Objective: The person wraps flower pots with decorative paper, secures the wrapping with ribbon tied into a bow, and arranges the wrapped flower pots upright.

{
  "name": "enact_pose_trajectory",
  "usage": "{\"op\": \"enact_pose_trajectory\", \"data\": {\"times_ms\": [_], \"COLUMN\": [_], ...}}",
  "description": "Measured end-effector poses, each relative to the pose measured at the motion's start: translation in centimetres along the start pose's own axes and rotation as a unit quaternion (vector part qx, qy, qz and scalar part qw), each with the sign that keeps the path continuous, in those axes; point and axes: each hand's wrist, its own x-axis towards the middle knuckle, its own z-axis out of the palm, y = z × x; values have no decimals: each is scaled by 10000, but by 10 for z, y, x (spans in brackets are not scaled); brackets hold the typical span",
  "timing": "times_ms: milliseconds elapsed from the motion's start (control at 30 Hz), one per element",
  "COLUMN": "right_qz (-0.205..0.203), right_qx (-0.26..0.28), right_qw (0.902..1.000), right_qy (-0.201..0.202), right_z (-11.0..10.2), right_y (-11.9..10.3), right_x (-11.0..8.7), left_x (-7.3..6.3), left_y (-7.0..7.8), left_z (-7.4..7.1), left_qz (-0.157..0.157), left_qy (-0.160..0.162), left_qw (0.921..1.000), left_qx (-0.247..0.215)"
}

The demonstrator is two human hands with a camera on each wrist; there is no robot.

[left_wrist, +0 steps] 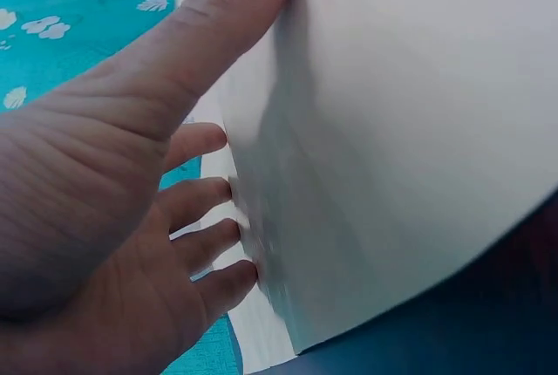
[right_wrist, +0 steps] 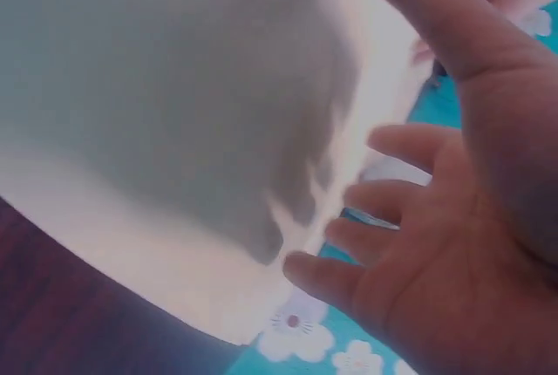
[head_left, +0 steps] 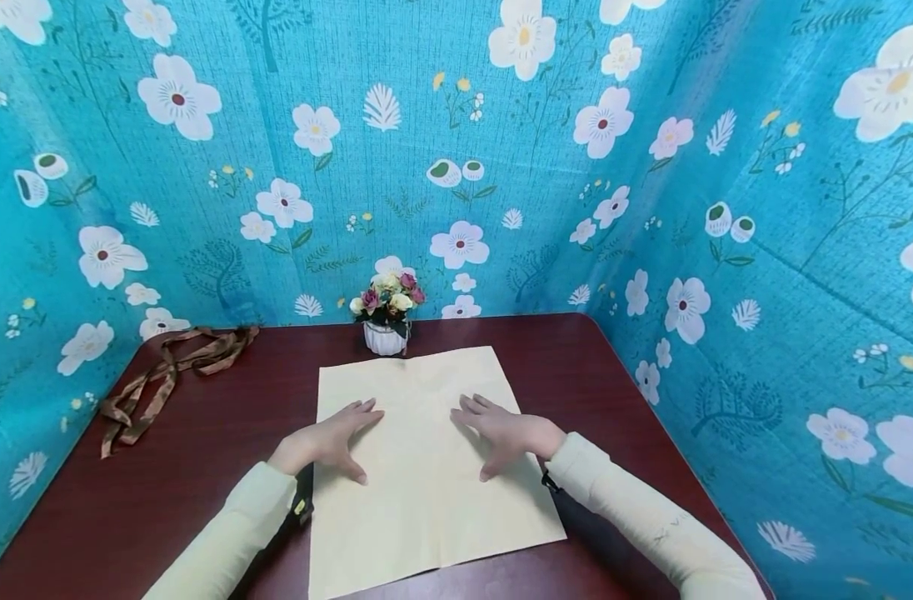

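Observation:
A large cream sheet of paper (head_left: pixel 404 500) with a crease down its middle lies on the table before me. My left hand (head_left: pixel 335 439) is over its left half, fingers spread and fairly straight. In the left wrist view, the fingertips (left_wrist: pixel 228 279) meet the paper's surface. On the other half, my right hand (head_left: pixel 507 433) mirrors it, with thumb and fingers apart. The right wrist view has the right fingertips (right_wrist: pixel 301 266) close over the paper, their shadows falling on it. Neither hand grips anything.
Behind the sheet stands a white pot of artificial flowers (head_left: pixel 386 337), close to its far edge. A brown ribbon (head_left: pixel 164 375) lies loosely looped at the back left of the dark red table (head_left: pixel 224 433). Blue floral cloth (head_left: pixel 396 150) hangs around the table's back and sides.

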Motion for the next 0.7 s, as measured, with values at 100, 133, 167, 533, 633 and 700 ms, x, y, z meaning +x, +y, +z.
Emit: {"op": "enact_pose_trajectory", "data": {"times_ms": [100,133,167,533,633,700], "right_qz": [101,148,204,530,515,520], "right_qx": [99,120,165,193,174,148], "right_qw": [9999,9998,9996,9981,9983,9984], "right_qy": [-52,-92,-131,-231,-205,-179], "right_z": [4,5,6,10,9,8], "right_y": [3,3,4,1,0,-1], "right_x": [5,6,7,9,9,10], "left_x": [-1,-2,-2,-9,-11,-12], "left_y": [-2,-2,-2,-7,-9,-9], "left_z": [0,0,0,1,0,-1], "left_qz": [-145,-213,-280,-403,-407,-410], "left_qy": [65,86,107,263,295,312], "left_qw": [9999,9997,9995,9988,9987,9987], "left_qx": [-42,-58,-74,-55,-69,-52]}}
